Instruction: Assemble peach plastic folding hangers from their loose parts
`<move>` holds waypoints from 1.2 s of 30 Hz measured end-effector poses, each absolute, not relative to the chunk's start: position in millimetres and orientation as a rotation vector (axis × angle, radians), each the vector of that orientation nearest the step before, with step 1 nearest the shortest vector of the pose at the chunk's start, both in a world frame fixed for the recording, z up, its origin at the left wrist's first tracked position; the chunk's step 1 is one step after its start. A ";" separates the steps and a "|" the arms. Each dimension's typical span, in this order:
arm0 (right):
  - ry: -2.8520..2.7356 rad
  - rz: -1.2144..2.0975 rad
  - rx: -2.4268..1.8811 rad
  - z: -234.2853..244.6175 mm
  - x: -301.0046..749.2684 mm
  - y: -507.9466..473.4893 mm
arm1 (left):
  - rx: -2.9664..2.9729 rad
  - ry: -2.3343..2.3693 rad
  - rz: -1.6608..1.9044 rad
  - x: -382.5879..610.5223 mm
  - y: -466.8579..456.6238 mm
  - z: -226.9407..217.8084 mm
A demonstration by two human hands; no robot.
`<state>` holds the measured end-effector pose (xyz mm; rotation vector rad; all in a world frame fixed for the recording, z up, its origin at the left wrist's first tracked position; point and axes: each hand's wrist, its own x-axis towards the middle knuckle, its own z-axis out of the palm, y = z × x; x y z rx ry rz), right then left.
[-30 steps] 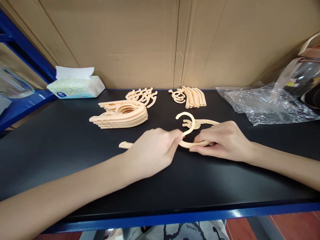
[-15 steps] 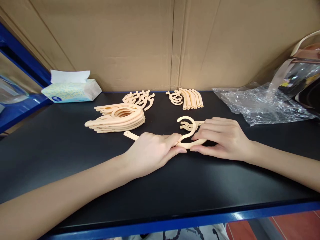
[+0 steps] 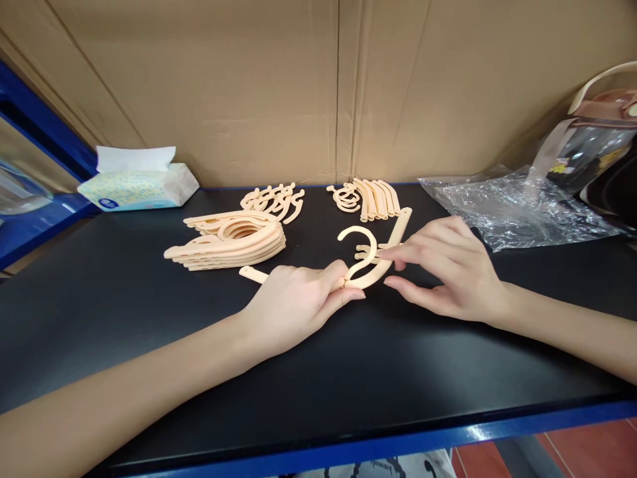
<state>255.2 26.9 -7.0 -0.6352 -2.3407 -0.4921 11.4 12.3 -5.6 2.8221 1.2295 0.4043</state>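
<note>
A cream plastic folding hanger (image 3: 377, 272) is gripped near its middle by my left hand (image 3: 298, 297), thumb and fingers closed on it. One arm's end pokes out left of that hand; the hook curls up, and the other arm slants up to the right. My right hand (image 3: 445, 269) has its thumb and fingers apart beside the slanting arm; its index fingertip is close to the arm, and I cannot tell whether they touch. Behind the hook lie small cream pieces (image 3: 362, 253), partly hidden.
Folded hangers (image 3: 229, 249) form a stack at left. Behind them lie loose hooks (image 3: 271, 199); farther right are more hooks (image 3: 344, 198) and a row of hanger arms (image 3: 377, 199). A tissue pack (image 3: 139, 188), clear plastic bag (image 3: 522, 212) and bottle (image 3: 597, 143) stand around the black table (image 3: 298, 392).
My right fingers have let go of the hanger's right arm and spread. That arm now angles upward, away from me, instead of lying nearly level. The left hand keeps its hold.
</note>
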 end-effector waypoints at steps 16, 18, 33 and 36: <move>-2.552 -0.292 -0.555 -10.8 252.5 30.3 | 2.878 1.085 0.543 7.9 13.6 -7.9; -2.541 -0.268 -0.582 -11.2 252.8 30.4 | 2.896 1.064 0.557 7.4 14.8 -8.3; -2.600 0.036 -0.629 -9.9 253.8 36.1 | 3.182 0.727 0.637 7.4 12.7 -5.0; -2.608 0.076 -0.586 -9.4 253.2 34.0 | 3.203 0.706 0.667 7.3 12.1 -6.3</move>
